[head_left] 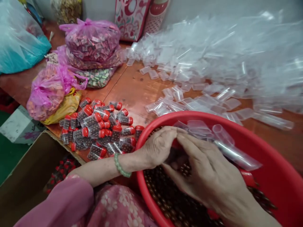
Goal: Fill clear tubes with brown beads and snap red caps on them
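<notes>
Over a large red basin [274,164], my left hand [159,145] and my right hand [210,168] meet at the fingertips, both curled inward. Whatever lies between them is mostly hidden; something dark and glossy shows in the gap. Below the hands, the basin holds many shiny dark brown beads [163,197]. Clear plastic tubes [239,154] lie on the beads at the far side, behind my right hand. A red piece [247,177] sits by its knuckles. Left of the basin is a pile of clear containers with red caps [94,126], filled with dark beads.
Loose clear tubes [213,63] are heaped across the back and right of the wooden table [127,86]. Pink bags [92,41] of small pieces and a blue-filled bag [21,41] stand at the left. A cardboard box [26,164] with more red-capped containers is below the table edge.
</notes>
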`<move>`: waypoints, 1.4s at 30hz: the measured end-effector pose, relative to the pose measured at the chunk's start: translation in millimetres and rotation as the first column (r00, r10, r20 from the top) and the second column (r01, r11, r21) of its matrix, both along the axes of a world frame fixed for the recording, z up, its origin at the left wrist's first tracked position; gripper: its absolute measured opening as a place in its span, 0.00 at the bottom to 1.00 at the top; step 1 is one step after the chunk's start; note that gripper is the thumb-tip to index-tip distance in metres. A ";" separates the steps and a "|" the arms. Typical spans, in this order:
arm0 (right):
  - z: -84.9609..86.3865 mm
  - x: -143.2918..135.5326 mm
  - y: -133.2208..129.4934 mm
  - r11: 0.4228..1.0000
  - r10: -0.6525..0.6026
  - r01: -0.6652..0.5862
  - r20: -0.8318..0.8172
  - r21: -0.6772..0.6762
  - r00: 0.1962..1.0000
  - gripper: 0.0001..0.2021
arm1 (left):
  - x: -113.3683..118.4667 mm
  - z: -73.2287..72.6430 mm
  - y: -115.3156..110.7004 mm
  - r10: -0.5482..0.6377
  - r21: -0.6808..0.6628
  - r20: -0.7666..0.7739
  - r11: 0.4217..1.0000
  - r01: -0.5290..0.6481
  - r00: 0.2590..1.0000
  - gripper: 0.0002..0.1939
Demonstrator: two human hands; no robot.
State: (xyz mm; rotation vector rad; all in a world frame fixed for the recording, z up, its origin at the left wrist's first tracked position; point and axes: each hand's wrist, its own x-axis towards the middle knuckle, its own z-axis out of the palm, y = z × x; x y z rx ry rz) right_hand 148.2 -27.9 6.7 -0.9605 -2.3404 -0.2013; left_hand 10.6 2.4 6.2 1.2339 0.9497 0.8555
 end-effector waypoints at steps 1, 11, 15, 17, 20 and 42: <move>3.0 -3.7 -2.8 0.999 0.021 -0.021 -0.007 0.024 1.000 0.37 | -4.3 3.6 -3.7 -0.009 0.050 -0.016 0.999 0.010 1.000 0.17; 25.6 35.1 -8.4 0.900 -0.289 0.258 -0.037 -0.351 0.957 0.16 | -82.3 8.6 1.9 0.290 0.422 -0.709 0.905 0.057 0.643 0.21; 23.0 77.9 -21.2 0.714 -0.442 0.357 0.008 -0.603 0.897 0.09 | -104.3 -19.0 14.8 0.404 0.443 -0.897 0.819 0.366 0.182 0.21; 23.5 86.1 -29.1 0.639 -0.426 0.331 0.039 -0.695 0.904 0.08 | -110.8 -26.2 16.8 0.438 0.462 -0.884 0.772 0.436 0.160 0.20; 25.3 87.2 -38.7 0.500 -0.387 0.349 0.156 -0.793 0.909 0.08 | -111.9 -23.6 16.8 0.508 0.574 -0.819 0.713 0.403 0.267 0.18; 19.8 68.2 -39.5 0.664 -0.230 -0.048 -0.265 -0.746 0.936 0.14 | 15.4 3.1 -9.2 -0.536 0.196 -0.496 0.698 0.689 0.683 0.29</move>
